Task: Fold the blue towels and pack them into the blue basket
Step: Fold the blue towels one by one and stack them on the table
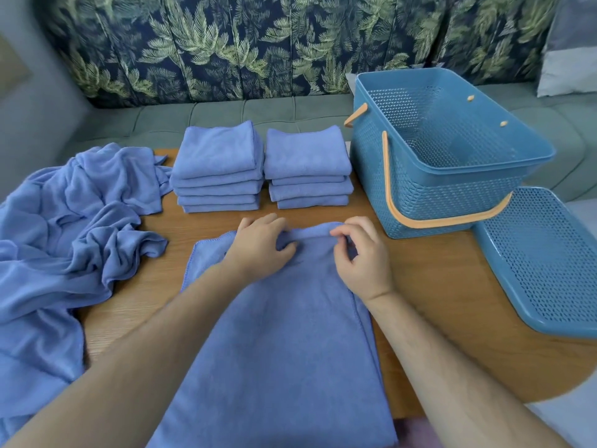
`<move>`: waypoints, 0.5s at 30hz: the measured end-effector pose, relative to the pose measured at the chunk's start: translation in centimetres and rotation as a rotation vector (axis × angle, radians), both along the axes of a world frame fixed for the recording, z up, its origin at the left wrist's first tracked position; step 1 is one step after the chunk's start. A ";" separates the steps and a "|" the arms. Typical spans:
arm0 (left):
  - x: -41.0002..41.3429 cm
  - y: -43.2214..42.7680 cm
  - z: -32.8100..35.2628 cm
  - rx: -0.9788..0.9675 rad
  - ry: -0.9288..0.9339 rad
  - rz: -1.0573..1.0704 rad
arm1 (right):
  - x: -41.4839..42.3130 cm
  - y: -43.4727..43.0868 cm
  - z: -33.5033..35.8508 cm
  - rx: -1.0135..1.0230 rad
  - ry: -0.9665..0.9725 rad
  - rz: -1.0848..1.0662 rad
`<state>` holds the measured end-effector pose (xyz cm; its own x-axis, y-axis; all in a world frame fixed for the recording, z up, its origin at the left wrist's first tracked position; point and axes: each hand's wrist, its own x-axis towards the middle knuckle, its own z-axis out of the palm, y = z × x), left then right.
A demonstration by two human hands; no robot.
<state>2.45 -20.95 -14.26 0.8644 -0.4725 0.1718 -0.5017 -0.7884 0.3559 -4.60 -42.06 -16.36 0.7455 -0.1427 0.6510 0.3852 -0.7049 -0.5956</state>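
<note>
The towel (284,334) is soft, matt cloth with a fine nap and a stitched hem; the stacks (218,156) and heap (74,221) look the same. The bench (436,286) is smooth wood with visible grain. The basket (420,195) and lid (549,253) are perforated plastic with a slight sheen, the handle (452,221) smooth plastic. The sofa (219,114) is matt tufted fabric.

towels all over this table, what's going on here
A person is folding a blue towel spread on the wooden table. The left hand and right hand both grip its far edge with curled fingers. Behind it, finished towels sit in a left stack and a right stack. A rumpled pile of unfolded towels waits at the left. The blue basket stands open at the right with no towels in it, its lid beside it.
</note>
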 end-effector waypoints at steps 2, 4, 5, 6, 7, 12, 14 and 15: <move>0.3 2.3 0.3 0.069 0.030 0.030 | -0.2 0.1 0.0 0.032 0.008 -0.012; 0.4 5.0 0.5 0.126 0.042 0.062 | -0.2 0.1 -0.1 0.057 0.031 -0.031; 0.3 6.3 0.6 0.142 0.046 0.070 | -0.1 0.1 -0.2 0.061 0.044 -0.045; 0.3 7.5 0.7 0.146 0.038 0.078 | 0.0 0.1 -0.3 0.060 0.061 -0.061; 0.4 8.6 0.8 0.141 0.026 0.090 | 0.1 0.1 -0.5 0.052 0.087 -0.080; 0.7 12.1 0.6 -0.013 0.040 0.108 | 0.5 0.2 -0.7 0.012 0.210 -0.176; 0.3 12.4 0.6 -0.097 0.010 0.095 | 0.6 0.3 -0.6 0.002 0.214 -0.187; 0.1 12.5 0.5 -0.106 -0.021 0.090 | 0.6 0.3 -0.6 -0.006 0.214 -0.192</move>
